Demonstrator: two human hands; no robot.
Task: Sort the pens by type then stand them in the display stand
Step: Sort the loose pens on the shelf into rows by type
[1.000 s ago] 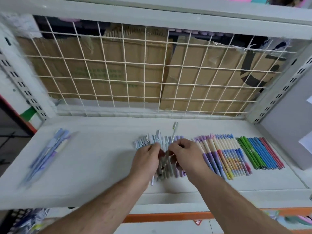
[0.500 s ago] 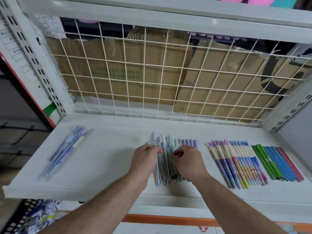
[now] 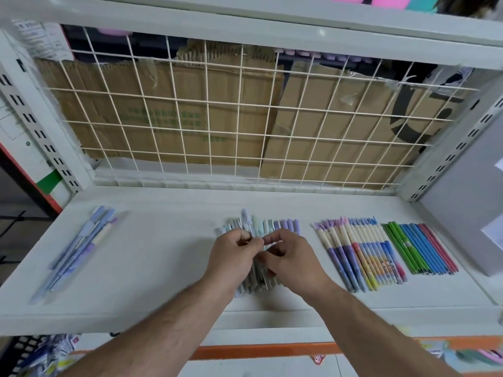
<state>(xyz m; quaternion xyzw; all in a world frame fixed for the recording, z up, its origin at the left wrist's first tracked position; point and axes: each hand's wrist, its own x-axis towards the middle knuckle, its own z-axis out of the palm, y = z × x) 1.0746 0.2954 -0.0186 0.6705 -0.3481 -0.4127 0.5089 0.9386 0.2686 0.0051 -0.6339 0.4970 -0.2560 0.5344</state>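
A pile of grey, mint and lilac pens (image 3: 273, 227) is laid in the middle of a white shelf board (image 3: 163, 268), and pens at its far end are held by the curled fingers of the left hand (image 3: 231, 257) and the right hand (image 3: 294, 259). On the same board a bundle of pale blue pens (image 3: 79, 248) is seen well to the left, and to the right a row of purple, cream and blue pens (image 3: 359, 251), just beside a row of thin green, blue and red pens (image 3: 419, 248). The board is closed behind by a white wire grid (image 3: 239, 108) backed with brown cardboard (image 3: 190, 88).
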